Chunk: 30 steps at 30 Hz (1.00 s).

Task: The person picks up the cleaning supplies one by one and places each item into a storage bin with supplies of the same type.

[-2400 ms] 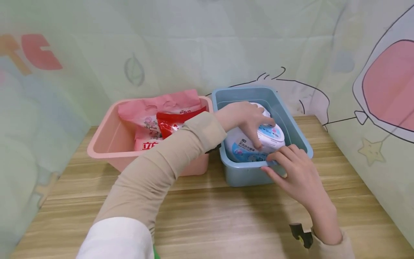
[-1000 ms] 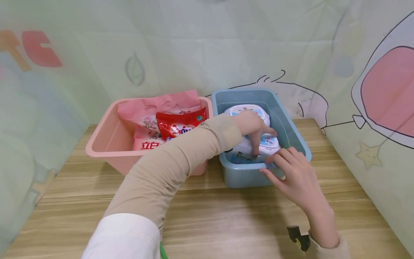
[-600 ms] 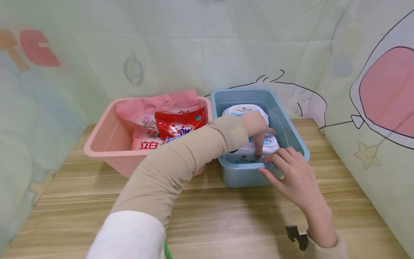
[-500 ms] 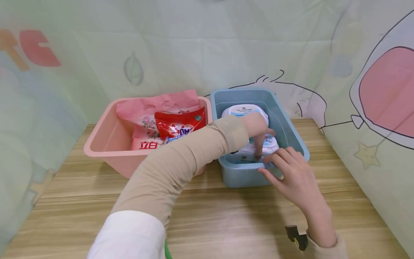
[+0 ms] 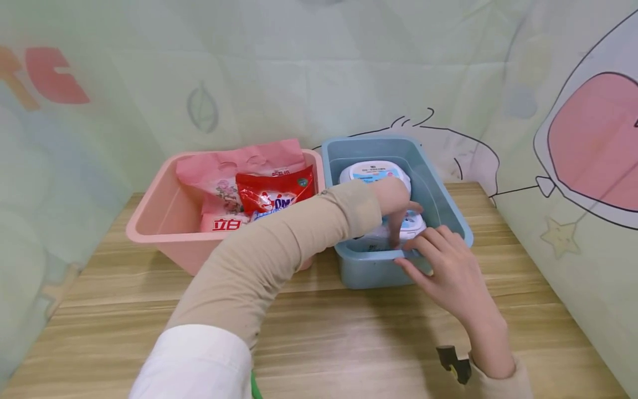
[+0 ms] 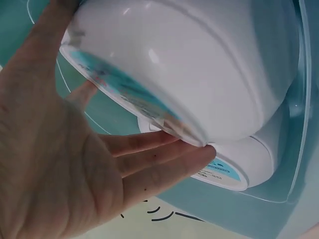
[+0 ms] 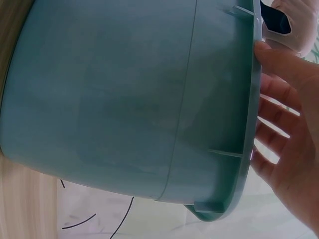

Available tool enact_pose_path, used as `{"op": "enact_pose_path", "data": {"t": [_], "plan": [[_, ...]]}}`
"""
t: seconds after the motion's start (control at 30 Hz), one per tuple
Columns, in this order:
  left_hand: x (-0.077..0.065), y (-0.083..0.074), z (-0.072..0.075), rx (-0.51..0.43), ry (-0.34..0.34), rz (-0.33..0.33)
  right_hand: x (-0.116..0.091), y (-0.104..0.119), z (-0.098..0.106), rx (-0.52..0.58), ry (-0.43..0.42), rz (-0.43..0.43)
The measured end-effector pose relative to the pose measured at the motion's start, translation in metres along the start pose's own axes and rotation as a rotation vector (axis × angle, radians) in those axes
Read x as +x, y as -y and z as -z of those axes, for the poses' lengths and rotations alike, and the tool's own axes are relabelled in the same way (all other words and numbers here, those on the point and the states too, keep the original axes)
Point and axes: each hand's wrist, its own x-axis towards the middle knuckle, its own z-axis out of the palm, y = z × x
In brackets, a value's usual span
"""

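My left hand (image 5: 396, 217) reaches down into the blue bin (image 5: 376, 271) and grips a white laundry-pod tub (image 5: 412, 223) across its lid. In the left wrist view the thumb lies at one edge of the tub (image 6: 194, 64), and the fingertips press the opposite edge. A second white tub (image 5: 375, 168) with a blue label sits behind it in the bin. My right hand (image 5: 451, 271) holds the bin's near right rim, the thumb on the outer side and the fingers over the inside, as the right wrist view shows along the rim (image 7: 251, 99).
Left of the blue bin stands a pink bin (image 5: 174, 239), holding a pink detergent bag (image 5: 239, 159) and a red detergent bag (image 5: 274, 188). Both bins rest on a wood-grain table (image 5: 319, 343) close to a printed cloth backdrop (image 5: 259, 72).
My left hand has sunk deeper into the blue bin with the front tub, which sits lower and flatter. More of the rear tub shows. My right hand stays at the rim.
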Motion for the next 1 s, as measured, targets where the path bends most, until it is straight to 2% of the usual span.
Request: {"op": "enact_pose_path", "data": {"t": [0.1,0.27,0.53,0.67,0.9,1.0], "plan": [[0.001,0.0,0.001,0.03,0.03,-0.016,-0.001,0.0,0.001,-0.002,0.002,-0.004],[0.006,-0.002,0.004,0.013,0.101,0.007,-0.002,-0.001,0.002,-0.003,0.02,-0.01],[-0.001,-0.002,0.003,-0.029,0.073,0.02,-0.003,0.001,0.002,-0.005,-0.002,-0.01],[0.001,-0.001,0.003,-0.06,0.084,0.013,-0.004,0.001,0.002,-0.011,0.005,-0.017],[0.005,0.009,-0.002,-0.116,0.069,0.056,0.0,-0.003,-0.003,-0.006,0.018,-0.002],[0.006,0.013,-0.003,-0.115,0.049,0.028,0.001,-0.006,-0.004,-0.011,0.019,0.017]]}}
